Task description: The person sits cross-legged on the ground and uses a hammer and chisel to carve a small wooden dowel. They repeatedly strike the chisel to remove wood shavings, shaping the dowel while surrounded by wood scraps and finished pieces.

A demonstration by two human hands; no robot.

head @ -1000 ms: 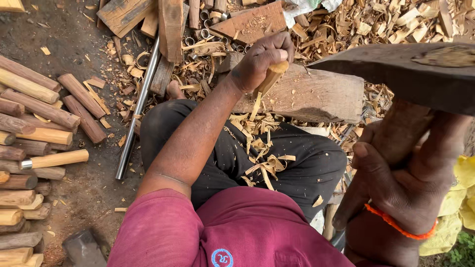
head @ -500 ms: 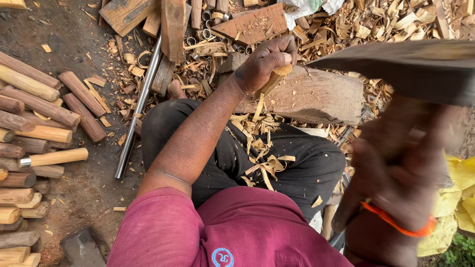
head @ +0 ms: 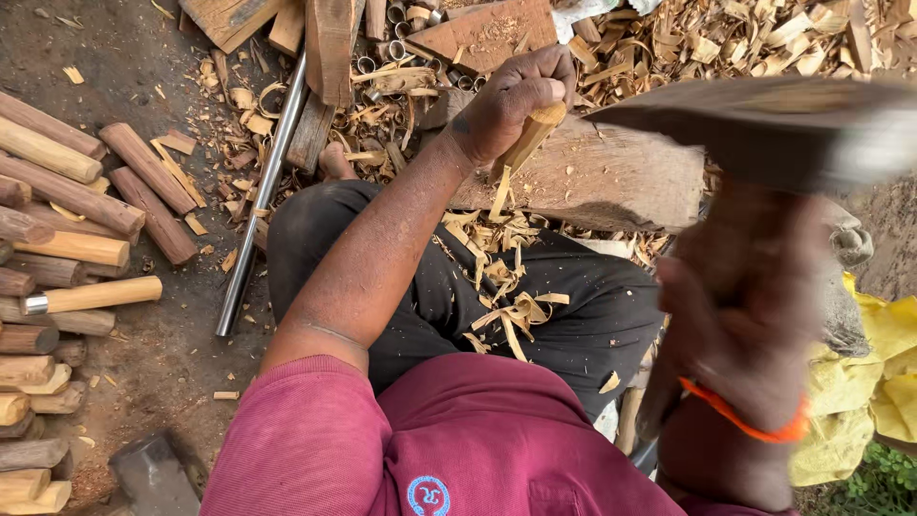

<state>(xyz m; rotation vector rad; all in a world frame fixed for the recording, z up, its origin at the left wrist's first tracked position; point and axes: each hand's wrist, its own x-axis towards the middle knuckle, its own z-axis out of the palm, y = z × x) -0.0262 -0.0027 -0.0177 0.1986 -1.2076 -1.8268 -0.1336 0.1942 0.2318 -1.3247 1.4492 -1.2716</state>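
Left hand [head: 511, 100] clamps pale wooden peg [head: 531, 134] upright-tilted on chopping block [head: 611, 177] — fingers wrapped near top. Right hand [head: 740, 306], blurred, closed round handle of broad blade [head: 764, 124] raised above block. Judgement: strike well below gripping fingers, shave thin, rotate peg between cuts. Shavings [head: 501, 287] litter lap; cut rounds [head: 67, 191] stacked at left.

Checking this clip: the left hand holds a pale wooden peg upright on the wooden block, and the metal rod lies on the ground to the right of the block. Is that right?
Not quite. The head view shows the metal rod to the left of the wooden block, not the right. The left hand does hold the pale wooden peg on the block.
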